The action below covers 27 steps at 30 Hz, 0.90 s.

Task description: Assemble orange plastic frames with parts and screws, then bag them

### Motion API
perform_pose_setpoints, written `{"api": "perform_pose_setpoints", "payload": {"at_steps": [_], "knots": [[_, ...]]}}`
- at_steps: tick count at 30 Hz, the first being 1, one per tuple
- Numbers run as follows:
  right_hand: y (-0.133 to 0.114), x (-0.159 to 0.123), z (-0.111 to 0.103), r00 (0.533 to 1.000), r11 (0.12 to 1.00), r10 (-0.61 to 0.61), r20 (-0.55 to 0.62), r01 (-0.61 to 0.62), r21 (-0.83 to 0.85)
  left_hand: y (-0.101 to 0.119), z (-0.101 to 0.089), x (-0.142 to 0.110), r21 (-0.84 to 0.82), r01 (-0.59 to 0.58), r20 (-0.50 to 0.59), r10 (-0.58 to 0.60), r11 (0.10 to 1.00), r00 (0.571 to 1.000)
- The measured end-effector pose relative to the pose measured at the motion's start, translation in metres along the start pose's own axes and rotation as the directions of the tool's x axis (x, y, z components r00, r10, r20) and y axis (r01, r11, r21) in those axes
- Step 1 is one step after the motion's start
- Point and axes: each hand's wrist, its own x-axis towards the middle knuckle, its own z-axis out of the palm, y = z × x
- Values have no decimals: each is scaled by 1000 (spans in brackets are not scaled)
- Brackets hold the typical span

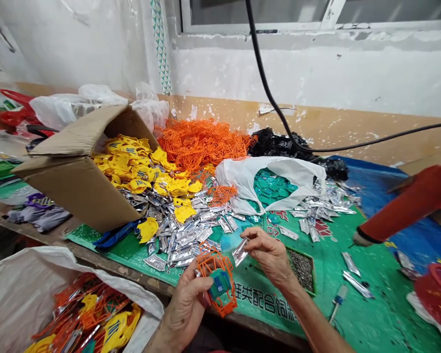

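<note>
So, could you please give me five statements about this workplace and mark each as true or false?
1. The left hand holds an orange frame. True.
2. The right hand holds a yellow part. False: the right hand holds a silver piece.
3. Yellow parts spill from the carton. True.
4. The white bag on the table is tied shut. False: the white bag is open, showing green parts.
5. Black plastic lies behind that bag. True.
</note>
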Motion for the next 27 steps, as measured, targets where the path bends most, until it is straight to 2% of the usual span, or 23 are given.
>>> {"api": "perform_pose_setpoints", "payload": {"at_steps": [9,15,22,24,27], "knots": [[-7,-2,2,997,1000,-7,75,8,-17,3,5,2,-16,-17,-7,17,1000,1000],[-16,-6,8,989,999,-19,145,26,-47,1,10,2,29,-30,-63,32,999,997],[-33,-13,15,959,984,-73,272,114,-139,-2,10,2,37,-55,-4,55,998,998],[-34,-14,16,961,978,-65,270,115,-174,-3,9,2,6,-52,11,51,999,999],[-30,-17,17,976,982,-6,219,47,-185,-6,6,2,-44,-35,40,37,998,999]]}}
